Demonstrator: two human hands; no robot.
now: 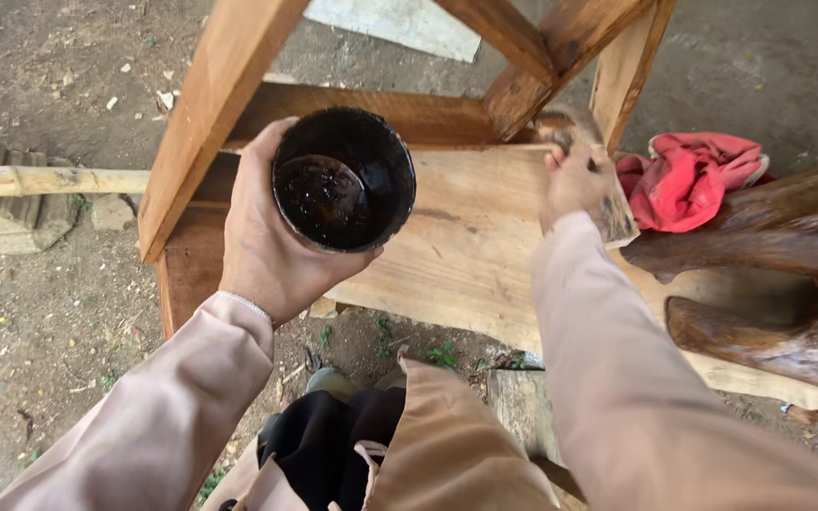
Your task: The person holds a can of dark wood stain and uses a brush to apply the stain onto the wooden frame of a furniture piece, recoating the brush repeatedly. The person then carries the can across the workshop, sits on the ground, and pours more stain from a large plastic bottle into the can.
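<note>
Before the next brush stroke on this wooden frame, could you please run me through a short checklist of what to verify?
1. Left hand has a full grip round the dark cup: ok.
2. Cup held level, dark liquid well below the rim: ok.
3. Right hand grips the brush against the pale plank: ok.
4. Liquid on the bristles: cannot tell, the hand covers them.
5. Red cloth close by for drips: ok.
6. Sleeve clear of the plank surface: cannot tell.

Right hand [577, 182] motion-blurred, whatever it grips unclear. Wooden frame [229, 104] legs cut off by top edge. Dark carved wood piece [778, 274] cropped at right edge.
</note>
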